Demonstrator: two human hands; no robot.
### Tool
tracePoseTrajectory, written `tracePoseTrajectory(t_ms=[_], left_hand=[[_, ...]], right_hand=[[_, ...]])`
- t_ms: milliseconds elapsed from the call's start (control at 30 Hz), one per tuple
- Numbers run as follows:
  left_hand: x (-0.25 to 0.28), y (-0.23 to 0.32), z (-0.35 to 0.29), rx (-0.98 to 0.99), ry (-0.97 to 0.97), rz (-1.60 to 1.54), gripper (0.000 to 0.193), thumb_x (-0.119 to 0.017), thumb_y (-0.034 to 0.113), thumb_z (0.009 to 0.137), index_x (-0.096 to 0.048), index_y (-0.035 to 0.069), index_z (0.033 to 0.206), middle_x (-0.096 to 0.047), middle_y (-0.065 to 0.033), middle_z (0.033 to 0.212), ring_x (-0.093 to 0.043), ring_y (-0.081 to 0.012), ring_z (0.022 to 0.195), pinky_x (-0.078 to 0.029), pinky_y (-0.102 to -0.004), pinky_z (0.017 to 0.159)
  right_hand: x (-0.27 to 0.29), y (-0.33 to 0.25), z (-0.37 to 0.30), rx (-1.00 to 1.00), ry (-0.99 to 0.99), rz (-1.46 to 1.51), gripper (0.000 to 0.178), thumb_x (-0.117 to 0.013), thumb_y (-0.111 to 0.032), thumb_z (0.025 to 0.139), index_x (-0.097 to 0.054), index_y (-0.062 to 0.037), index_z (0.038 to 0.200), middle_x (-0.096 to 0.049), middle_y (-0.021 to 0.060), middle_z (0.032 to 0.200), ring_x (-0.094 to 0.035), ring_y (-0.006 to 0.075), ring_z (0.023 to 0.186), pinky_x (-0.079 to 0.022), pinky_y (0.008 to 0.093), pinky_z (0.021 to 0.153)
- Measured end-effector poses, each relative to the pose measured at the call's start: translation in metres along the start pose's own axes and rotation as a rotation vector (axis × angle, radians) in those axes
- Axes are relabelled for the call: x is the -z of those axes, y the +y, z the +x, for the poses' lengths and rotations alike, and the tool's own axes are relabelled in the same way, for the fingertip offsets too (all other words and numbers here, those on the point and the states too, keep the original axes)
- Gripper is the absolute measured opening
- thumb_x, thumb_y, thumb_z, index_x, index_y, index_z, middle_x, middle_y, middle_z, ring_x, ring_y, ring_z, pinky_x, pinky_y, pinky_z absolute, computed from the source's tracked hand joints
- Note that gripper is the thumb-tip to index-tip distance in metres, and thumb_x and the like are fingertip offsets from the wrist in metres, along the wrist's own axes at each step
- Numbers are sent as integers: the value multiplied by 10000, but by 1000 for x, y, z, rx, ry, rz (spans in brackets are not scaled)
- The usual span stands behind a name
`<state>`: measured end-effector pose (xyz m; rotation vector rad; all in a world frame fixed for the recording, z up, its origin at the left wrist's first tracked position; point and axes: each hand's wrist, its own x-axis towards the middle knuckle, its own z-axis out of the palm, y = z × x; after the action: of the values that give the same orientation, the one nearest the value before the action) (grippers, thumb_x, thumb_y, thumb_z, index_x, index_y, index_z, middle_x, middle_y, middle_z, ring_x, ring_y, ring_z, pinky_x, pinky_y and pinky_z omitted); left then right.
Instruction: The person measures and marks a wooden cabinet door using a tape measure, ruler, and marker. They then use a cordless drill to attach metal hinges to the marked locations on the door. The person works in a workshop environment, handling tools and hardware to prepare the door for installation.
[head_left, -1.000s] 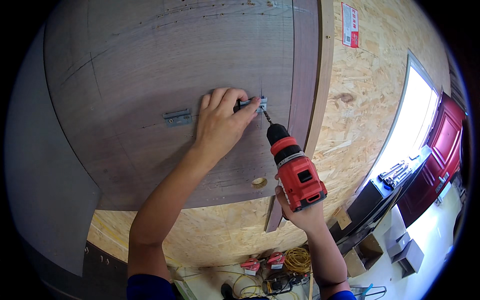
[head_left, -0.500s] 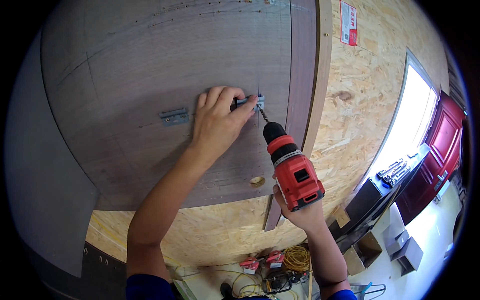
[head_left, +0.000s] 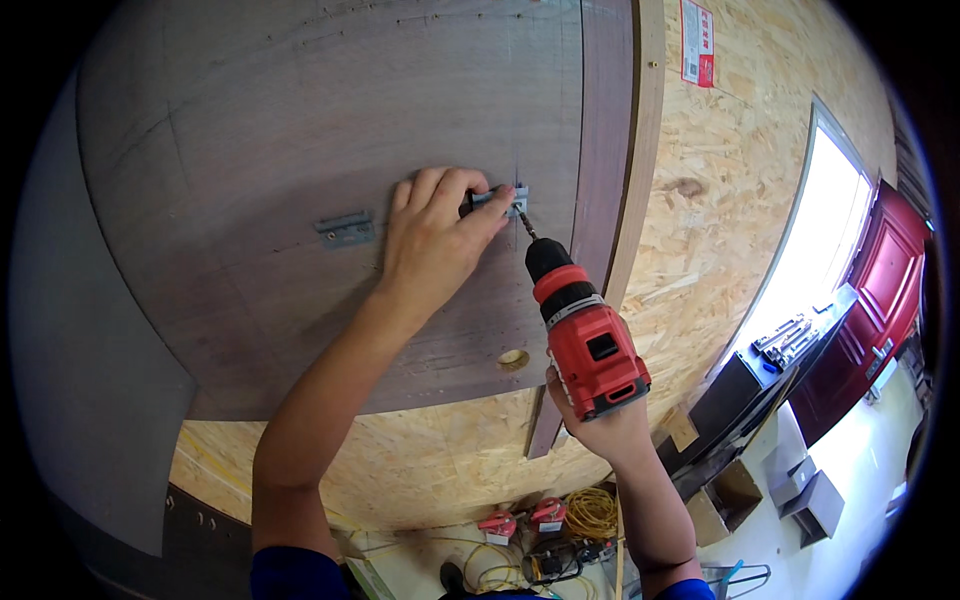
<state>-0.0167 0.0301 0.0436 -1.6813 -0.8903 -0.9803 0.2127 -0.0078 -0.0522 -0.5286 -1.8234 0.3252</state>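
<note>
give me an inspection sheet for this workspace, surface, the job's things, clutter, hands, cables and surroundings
Surface: upright grey-brown wood panel fixed over a chipboard wall; a round hole low in the panel.
Job's things: small metal bracket held flat on the panel; red cordless drill with its bit at the bracket; a second bracket sits further left.
Clutter: cardboard boxes on the floor.
Hands: left hand presses the small metal bracket; right hand has its grip on the drill handle.
Cables: yellow coil and loose leads on the floor below.
Surroundings: bright window, red door, red-and-white sticker on the wall.
</note>
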Motion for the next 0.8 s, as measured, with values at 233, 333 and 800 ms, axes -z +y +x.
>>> tracePoseTrajectory(t_ms=[233, 333, 800], left_hand=[[-1, -1, 0, 0, 1, -10, 333, -797, 150, 743, -747, 177, 1071, -601, -6, 1013, -554, -236, 976, -401, -387, 797], [-4, -3, -1, 0, 15, -30, 334, -795, 147, 743, -745, 178, 1072, -600, -2, 1009, -555, -232, 972, -398, -386, 795], [-23, -15, -12, -49, 164, 10, 234, -727, 156, 794, -735, 181, 1027, -577, 42, 959, -544, -175, 925, -379, -363, 803]], right_hand=[[6, 6, 2, 239, -135, -382, 557, -747, -106, 719, -588, -44, 1248, -583, 170, 1275, -692, 334, 978, -550, 363, 849], [13, -6, 8, 118, -193, -391, 561, -756, -145, 711, -594, -50, 1239, -566, 178, 1297, -694, 346, 961, -559, 371, 828], [44, -15, -8, -750, -114, 169, 490, -674, -283, 930, -503, -7, 1297, -653, 133, 1095, -667, 168, 988, -561, 257, 799]])
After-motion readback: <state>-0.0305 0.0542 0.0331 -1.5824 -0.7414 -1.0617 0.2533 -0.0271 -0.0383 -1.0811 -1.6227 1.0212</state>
